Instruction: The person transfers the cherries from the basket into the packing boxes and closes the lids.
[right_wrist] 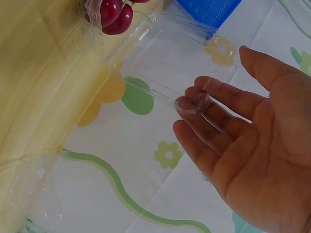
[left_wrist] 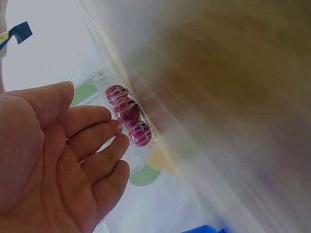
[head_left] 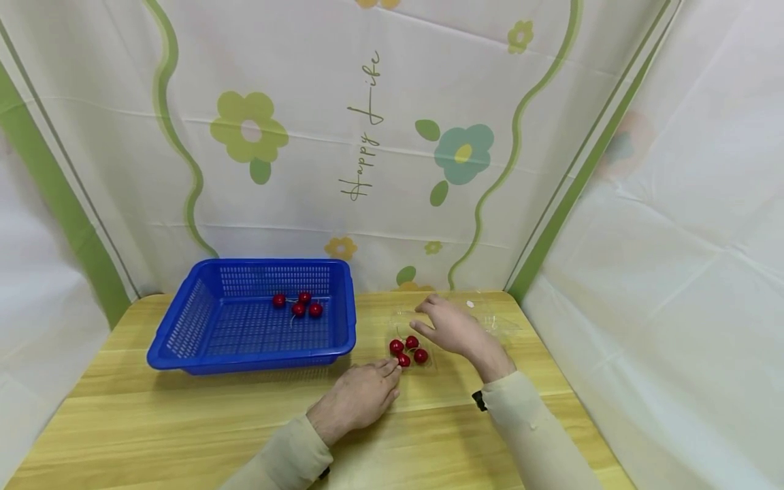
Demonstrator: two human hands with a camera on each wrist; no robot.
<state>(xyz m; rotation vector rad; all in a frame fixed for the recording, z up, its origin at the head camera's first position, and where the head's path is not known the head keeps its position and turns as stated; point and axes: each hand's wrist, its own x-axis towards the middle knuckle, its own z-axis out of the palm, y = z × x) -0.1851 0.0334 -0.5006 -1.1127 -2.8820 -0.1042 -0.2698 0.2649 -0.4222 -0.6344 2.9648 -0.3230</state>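
Observation:
A small clear plastic box point(left_wrist: 103, 81) holds several red cherries point(head_left: 412, 342) with thin stems. Its hinged clear lid point(right_wrist: 167, 53) stands raised in the right wrist view. My left hand point(head_left: 361, 396) lies at the box's near left side, fingertips touching or very close to it, with the fingers slightly bent. On the far right side, my right hand point(head_left: 454, 328) has its fingertips against the lid's edge, seen through the plastic. The thumb stands away from the lid, and nothing is pinched.
A blue perforated basket point(head_left: 251, 361) stands to the left on the wooden table point(head_left: 202, 422), with several cherries point(head_left: 298, 309) inside. More clear plastic point(head_left: 499, 323) lies at the back right. A printed curtain point(head_left: 306, 204) hangs behind the table.

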